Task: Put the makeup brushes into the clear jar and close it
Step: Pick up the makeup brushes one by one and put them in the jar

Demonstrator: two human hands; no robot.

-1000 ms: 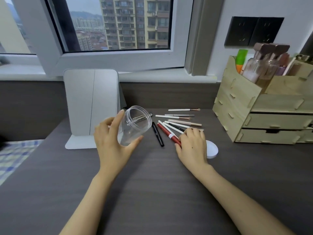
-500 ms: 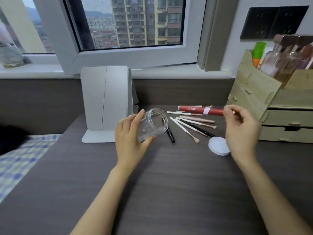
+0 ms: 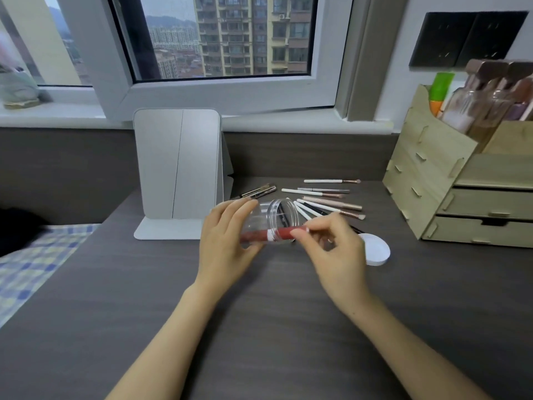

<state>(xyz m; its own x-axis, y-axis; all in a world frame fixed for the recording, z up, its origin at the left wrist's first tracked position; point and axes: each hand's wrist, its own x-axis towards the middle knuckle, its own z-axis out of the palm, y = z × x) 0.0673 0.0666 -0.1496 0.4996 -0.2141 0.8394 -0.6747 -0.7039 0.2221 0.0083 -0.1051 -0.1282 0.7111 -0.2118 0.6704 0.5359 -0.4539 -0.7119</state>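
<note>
Between the two hands, just above the counter (image 3: 259, 327), the red tube (image 3: 285, 232) now sits half inside the clear jar (image 3: 271, 223) — half a second ago the right hand (image 3: 331, 249) held it high and well to the right, near the wooden organizer (image 3: 427, 183), and a second ago that hand was down among the brushes picking it up. The right hand's thumb and forefinger are closed in a pinch on the tube's outer end, the other fingers loosely curled; the left hand (image 3: 227, 241) is wrapped around the jar's base, holding it tipped on its side with the mouth toward the right hand. A dark, thin tool seems to lie inside as well, though I cannot tell what it is. So the loading has begun in earnest, but most of it looks to be ahead: the loose makeup brushes (image 3: 326, 202) lie fanned out just beyond the right hand, another brush (image 3: 256, 192) lies beyond the left hand by the folding mirror (image 3: 178, 166), and the white lid (image 3: 375, 249) rests just right of the right hand, not yet used. Room is generous toward the person — bare counter in front of both hands — while the mirror stands close beyond the left hand and the organizer blocks the far right.
</note>
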